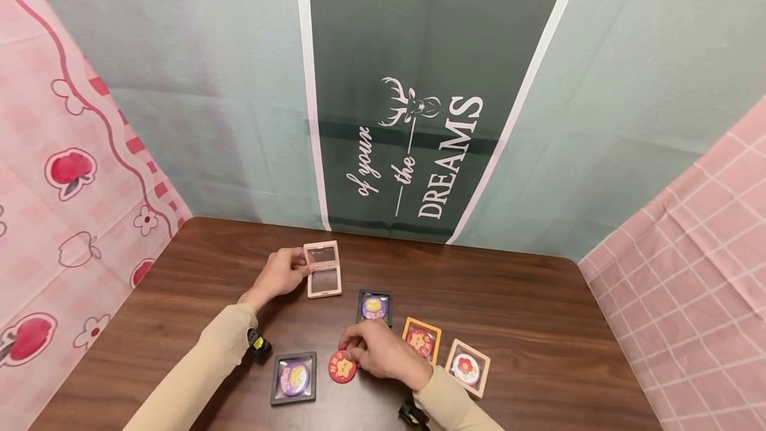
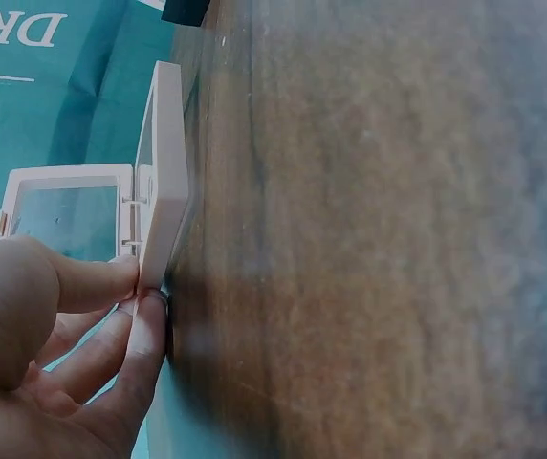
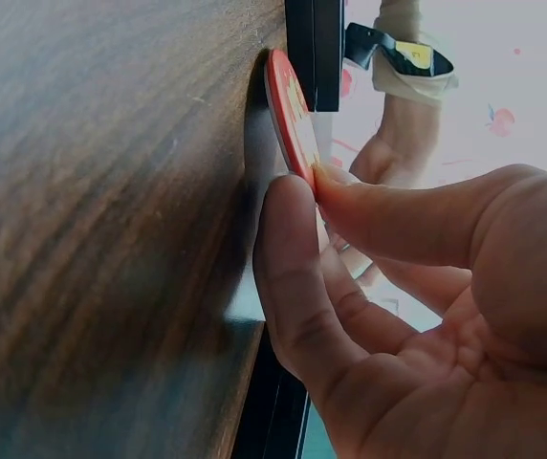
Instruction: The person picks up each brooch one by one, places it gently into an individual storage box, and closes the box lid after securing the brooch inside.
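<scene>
A pale pink hinged display case (image 1: 324, 281) with clear windows stands unfolded at the back left of the table. My left hand (image 1: 280, 277) pinches its left edge near the hinge; in the left wrist view the thumb lies on one side of the frame (image 2: 165, 163) and fingers on the other. Nearer the front, my right hand (image 1: 383, 351) pinches a round red badge (image 1: 342, 367) with a yellow figure by its edge. The right wrist view shows that badge (image 3: 293, 115) between thumb and forefinger, tilted just above the wood.
Around the right hand lie a black case (image 1: 374, 306) with a purple badge, an orange case (image 1: 421, 340) with a red badge, and a beige case (image 1: 469, 368) with a flower badge. Another black case (image 1: 293, 379) sits at front left. Cloth hangs behind the table (image 1: 538, 324).
</scene>
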Available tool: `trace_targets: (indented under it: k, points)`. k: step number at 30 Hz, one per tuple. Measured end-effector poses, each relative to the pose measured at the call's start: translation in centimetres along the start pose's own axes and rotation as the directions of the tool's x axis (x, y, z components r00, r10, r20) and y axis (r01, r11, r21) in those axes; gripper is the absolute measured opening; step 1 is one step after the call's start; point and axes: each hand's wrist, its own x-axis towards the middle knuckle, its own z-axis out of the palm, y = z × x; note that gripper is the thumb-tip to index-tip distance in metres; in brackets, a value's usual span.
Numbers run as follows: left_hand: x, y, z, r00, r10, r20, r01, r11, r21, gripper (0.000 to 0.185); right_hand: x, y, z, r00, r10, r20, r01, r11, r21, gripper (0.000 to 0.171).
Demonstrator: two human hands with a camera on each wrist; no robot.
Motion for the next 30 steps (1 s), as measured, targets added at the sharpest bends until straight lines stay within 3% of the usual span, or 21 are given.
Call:
trace_targets:
  k: [16, 30]
  points:
    - [-2.0, 0.2, 0.2, 0.999, 0.043, 0.008, -0.043, 0.999, -0.025, 0.011, 0.0, 0.2, -0.1, 1.0, 0.023, -0.009, -0.022, 0.999, 0.044, 0.012]
    - [-3.7, 0.5, 0.1, 0.996, 0.078, 0.045, -0.077, 0.996, -0.037, 0.015, -0.2, 0.2, -1.5, 0.999, 0.017, -0.045, -0.013, 0.996, 0.091, 0.009]
